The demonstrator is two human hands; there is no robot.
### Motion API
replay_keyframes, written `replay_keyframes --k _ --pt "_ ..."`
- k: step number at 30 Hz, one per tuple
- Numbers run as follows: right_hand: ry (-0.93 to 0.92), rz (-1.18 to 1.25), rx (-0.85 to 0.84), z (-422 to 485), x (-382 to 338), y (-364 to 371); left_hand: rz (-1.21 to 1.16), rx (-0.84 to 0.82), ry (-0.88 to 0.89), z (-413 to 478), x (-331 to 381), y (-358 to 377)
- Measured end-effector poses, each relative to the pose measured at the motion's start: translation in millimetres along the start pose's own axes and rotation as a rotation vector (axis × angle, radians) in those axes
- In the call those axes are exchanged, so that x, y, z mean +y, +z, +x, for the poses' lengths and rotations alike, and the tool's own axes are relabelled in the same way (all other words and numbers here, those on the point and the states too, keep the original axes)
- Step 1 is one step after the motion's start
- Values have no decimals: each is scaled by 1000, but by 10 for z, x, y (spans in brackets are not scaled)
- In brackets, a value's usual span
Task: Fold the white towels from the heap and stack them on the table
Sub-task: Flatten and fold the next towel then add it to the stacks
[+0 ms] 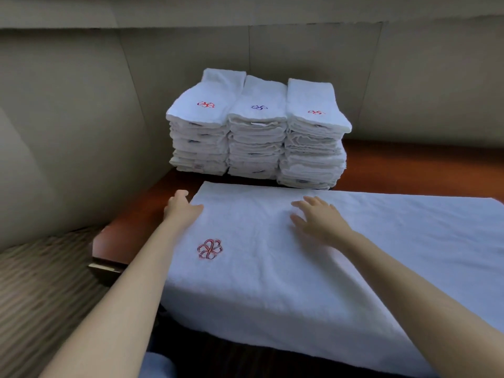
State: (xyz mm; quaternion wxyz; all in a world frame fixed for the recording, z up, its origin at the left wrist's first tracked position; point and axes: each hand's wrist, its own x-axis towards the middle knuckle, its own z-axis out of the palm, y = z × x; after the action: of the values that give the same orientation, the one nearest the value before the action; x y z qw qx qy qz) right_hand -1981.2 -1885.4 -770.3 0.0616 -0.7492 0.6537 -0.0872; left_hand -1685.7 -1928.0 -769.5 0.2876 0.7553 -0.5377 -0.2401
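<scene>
Currently, the white towel (300, 255) lies spread flat on the table (131, 230) directly under both of your hands, its near edge hanging over the table's front. Your left hand (181, 211) rests at the towel's far-left corner, its fingers (180, 195) reaching past the edge; whether they curl around the edge cannot be determined. Your right hand (319, 216) lies flat on the towel's middle, fingers (302, 205) straight and spread, holding nothing. A red embroidered emblem (209, 249) marks the towel between your forearms. Three stacks of folded towels (257, 126) stand side by side just beyond the towel's far edge.
</scene>
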Motion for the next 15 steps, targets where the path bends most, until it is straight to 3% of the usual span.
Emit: replay_keyframes --k 3,12,15 --pt "46 23 -82 178 -146 138 19 -3 -31 79 5 -20" --pt "63 13 -79 296 -105 282 61 -83 -74 431 222 51" --pt "52 147 43 353 67 171 17 -87 -53 573 266 132"
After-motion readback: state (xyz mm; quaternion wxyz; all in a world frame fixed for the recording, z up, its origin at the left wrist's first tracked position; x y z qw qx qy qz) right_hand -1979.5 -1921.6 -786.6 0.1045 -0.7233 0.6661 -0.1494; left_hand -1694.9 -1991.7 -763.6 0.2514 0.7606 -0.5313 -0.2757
